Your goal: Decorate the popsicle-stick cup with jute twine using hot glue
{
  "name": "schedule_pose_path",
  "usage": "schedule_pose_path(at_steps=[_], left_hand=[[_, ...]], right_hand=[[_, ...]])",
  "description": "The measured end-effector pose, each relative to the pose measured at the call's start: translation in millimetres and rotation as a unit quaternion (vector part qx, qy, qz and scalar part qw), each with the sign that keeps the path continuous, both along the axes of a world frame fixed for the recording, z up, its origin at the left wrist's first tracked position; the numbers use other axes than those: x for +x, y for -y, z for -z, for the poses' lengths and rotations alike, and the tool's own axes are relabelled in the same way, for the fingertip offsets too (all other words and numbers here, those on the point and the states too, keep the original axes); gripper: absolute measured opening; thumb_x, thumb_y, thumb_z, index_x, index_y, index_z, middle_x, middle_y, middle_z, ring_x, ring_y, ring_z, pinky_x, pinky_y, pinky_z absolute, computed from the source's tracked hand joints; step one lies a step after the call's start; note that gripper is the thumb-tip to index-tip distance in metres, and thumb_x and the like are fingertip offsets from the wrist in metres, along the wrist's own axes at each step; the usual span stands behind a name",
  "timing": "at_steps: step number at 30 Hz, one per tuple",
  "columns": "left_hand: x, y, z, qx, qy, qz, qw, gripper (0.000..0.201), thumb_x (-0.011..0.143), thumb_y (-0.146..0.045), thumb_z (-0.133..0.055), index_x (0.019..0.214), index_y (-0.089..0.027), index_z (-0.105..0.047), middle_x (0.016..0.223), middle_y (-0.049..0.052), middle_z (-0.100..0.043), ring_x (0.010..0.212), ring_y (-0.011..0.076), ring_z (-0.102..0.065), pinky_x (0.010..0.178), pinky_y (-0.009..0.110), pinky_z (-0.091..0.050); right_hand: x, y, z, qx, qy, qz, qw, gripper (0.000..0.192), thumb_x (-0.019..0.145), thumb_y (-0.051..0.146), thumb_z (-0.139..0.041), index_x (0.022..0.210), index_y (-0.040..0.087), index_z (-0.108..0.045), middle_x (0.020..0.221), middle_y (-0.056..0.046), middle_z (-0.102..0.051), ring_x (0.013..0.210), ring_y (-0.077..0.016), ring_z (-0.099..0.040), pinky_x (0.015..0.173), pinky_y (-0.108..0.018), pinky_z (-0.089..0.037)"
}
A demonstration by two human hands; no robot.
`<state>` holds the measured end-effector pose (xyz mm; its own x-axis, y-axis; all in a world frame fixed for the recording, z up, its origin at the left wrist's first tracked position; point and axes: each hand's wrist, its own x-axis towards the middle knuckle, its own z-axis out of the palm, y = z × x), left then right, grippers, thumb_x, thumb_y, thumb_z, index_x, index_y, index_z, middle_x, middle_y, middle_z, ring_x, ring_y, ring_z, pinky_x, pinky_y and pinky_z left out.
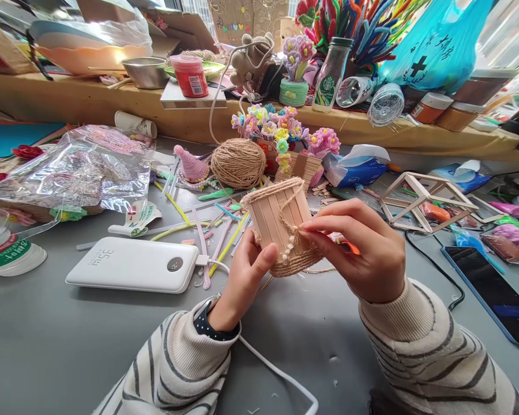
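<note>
A small pot made of wooden craft sticks (277,216), wrapped with jute twine at its rim and base, is held up over the grey table (69,340). My left hand (242,279) grips its lower left side, thumb against the sticks. My right hand (358,248) holds its right side, fingertips pinching a short string of small pearl beads (290,245) that hangs down the front of the pot. Both sleeves are white with dark stripes.
A white power bank (134,265) with a cable lies left of my hands. A jute twine ball (237,162), pipe-cleaner flowers (281,129), loose sticks, a wooden frame (424,199), tissue pack (357,170) and a tablet (491,294) crowd the table. A cluttered shelf runs behind.
</note>
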<state>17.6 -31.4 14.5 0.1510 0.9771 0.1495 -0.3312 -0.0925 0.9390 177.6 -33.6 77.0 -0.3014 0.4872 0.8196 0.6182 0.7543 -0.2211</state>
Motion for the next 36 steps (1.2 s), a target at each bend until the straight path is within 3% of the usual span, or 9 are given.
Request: schedule_pose_path(at_steps=[23, 36], left_hand=[[0.3, -0.2, -2.5, 0.011, -0.028, -0.006, 1.000, 0.051, 0.067, -0.060, -0.062, 0.095, -0.017, -0.053, 0.098, 0.010, -0.066, 0.096, 0.0290, -0.061, 0.080, 0.039, -0.048], [0.0, -1.1, -1.0, 0.019, -0.025, 0.009, 0.999, 0.053, 0.069, -0.059, -0.061, 0.099, -0.016, -0.051, 0.102, 0.011, -0.065, 0.099, 0.0293, -0.060, 0.082, 0.038, -0.048]], right_hand=[[1.9, 0.3, -2.4, -0.008, 0.009, -0.016, 1.000, 0.011, 0.077, 0.010, -0.064, 0.087, 0.015, -0.064, 0.082, -0.004, -0.062, 0.076, -0.0111, -0.059, 0.069, -0.026, -0.051], [3.2, 0.4, -5.4, -0.019, 0.018, -0.027, 0.999, 0.009, 0.078, 0.012, -0.062, 0.086, 0.015, -0.064, 0.081, -0.005, -0.062, 0.076, -0.0120, -0.058, 0.069, -0.026, -0.051]])
